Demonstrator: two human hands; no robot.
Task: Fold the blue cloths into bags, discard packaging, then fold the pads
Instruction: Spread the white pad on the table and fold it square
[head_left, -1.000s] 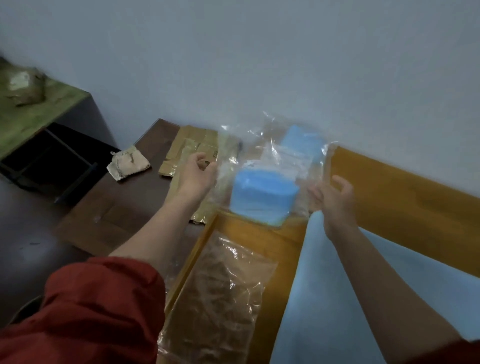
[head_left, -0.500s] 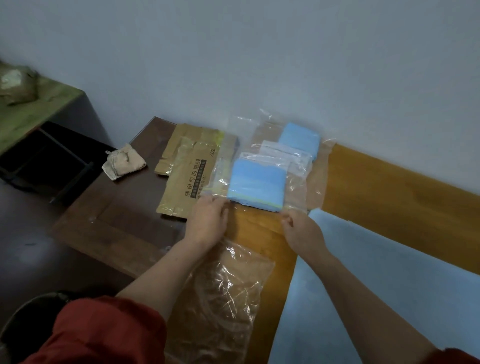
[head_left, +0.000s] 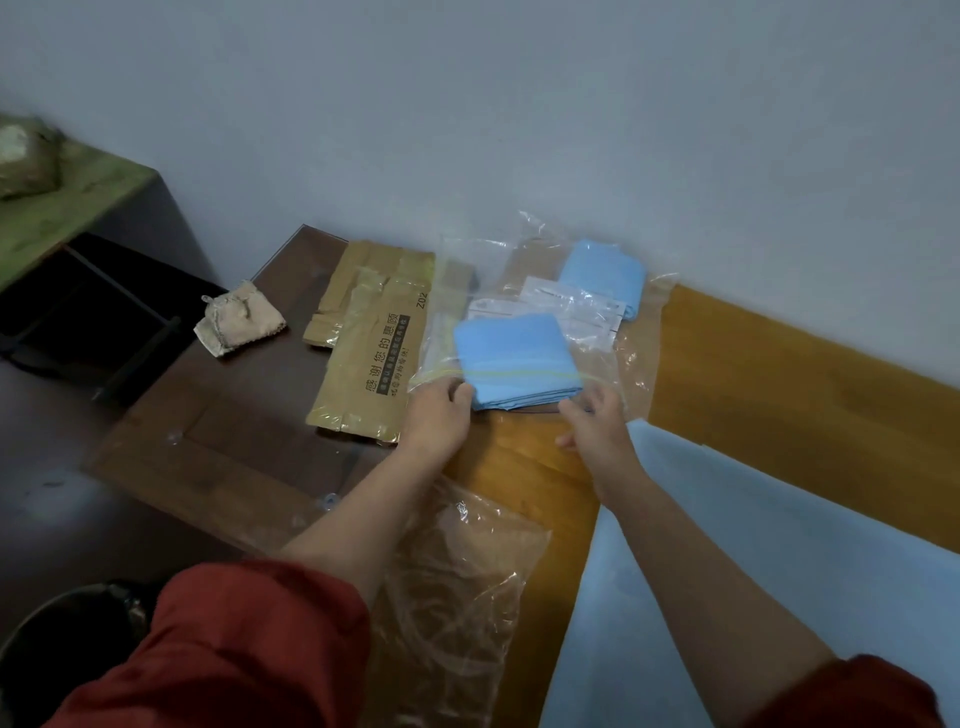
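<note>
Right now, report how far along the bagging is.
Done: one folded cloth sits bagged at the back. In hand: the second cloth is in the near bag; left hand grips its mouth, right hand presses it. Left: an empty bag, the spread blue sheet and brown packaging lie on the table.

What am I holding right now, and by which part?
The bag with the folded blue cloth, by its near edge: left hand grips the left corner, right hand is at the right corner, grip unclear.
</note>
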